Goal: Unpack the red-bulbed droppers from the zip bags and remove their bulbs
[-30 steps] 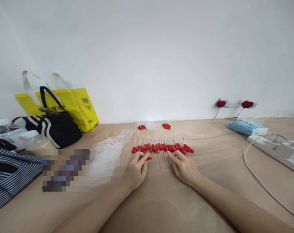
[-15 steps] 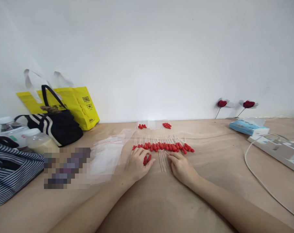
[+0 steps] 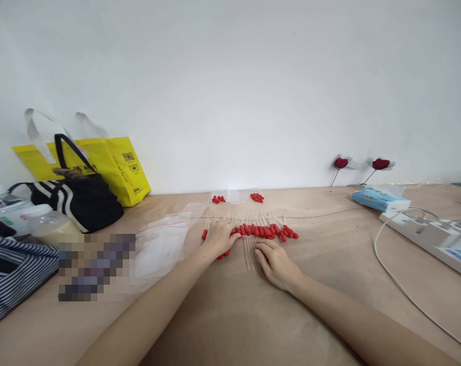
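Across the table lies a row of thin clear droppers with red rubber bulbs (image 3: 258, 231), bulbs toward me. My left hand (image 3: 219, 237) reaches over the left part of this row, thumb and forefinger closing at one dropper's red bulb; its other fingers are partly hidden. Below that wrist, loose red bulbs (image 3: 225, 253) show in part. A small bunch of clear thin tubes (image 3: 248, 253) without bulbs lies between my hands. My right hand (image 3: 276, 262) rests on the table just right of these tubes, fingers loosely stretched, nothing visible in them.
Clear zip bags (image 3: 159, 244) lie to the left, beside a blurred-out patch. Further left stand a yellow bag (image 3: 133, 175), a black bag (image 3: 95, 203), a jar (image 3: 49, 226) and a striped bag (image 3: 19, 279). Behind lies a bag with red bulbs (image 3: 230, 195). Tissues (image 3: 380, 198) and a power strip (image 3: 428, 239) lie right.
My left hand has moved forward from the loose red bulbs onto the row. The fingers of my right hand have drawn slightly back from the tubes. The whole view has shifted a little.
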Tool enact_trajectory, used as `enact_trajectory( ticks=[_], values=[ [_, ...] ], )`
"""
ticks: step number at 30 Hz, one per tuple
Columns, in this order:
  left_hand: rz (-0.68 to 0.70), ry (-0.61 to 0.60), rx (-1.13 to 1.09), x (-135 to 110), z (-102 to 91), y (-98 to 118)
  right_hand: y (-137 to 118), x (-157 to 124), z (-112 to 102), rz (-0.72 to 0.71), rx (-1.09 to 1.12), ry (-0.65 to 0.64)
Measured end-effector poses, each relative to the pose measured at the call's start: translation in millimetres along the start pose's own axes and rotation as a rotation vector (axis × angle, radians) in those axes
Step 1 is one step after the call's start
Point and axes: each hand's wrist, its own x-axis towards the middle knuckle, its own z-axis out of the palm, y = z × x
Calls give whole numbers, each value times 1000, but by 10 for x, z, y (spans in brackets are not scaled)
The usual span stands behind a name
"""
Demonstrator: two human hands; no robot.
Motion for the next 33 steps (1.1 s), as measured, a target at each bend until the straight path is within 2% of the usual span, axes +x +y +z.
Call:
enact_trajectory(
  ticks=[6, 9, 11, 13, 17, 22, 25, 29, 33],
  values=[
    [-39, 178, -26, -201, -66, -27, 2, 1, -34, -15, 53, 44],
    [32, 351, -122, -426, -171, -16, -7, 2, -69, -87, 7, 158],
    [102, 419, -211, -574, -224, 17, -31, 4, -100, -147, -83, 251],
    [149, 410, -293, -685, -242, 59, -69, 9, -127, -213, -184, 292],
    [258, 365, -394, -762, -197, 109, -126, 20, -136, -331, -311, 227],
    [334, 334, -442, -747, -160, 119, -67, 25, -68, -421, -287, 190],
    [302, 270, -448, -751, -174, 145, -39, 22, -42, -449, -274, 187],
    [214, 188, -340, -739, -154, 191, -78, 21, -56, -456, -298, 139],
    [237, 211, -249, -705, -91, 208, -108, 22, -65, -489, -295, 154]
  ],
)
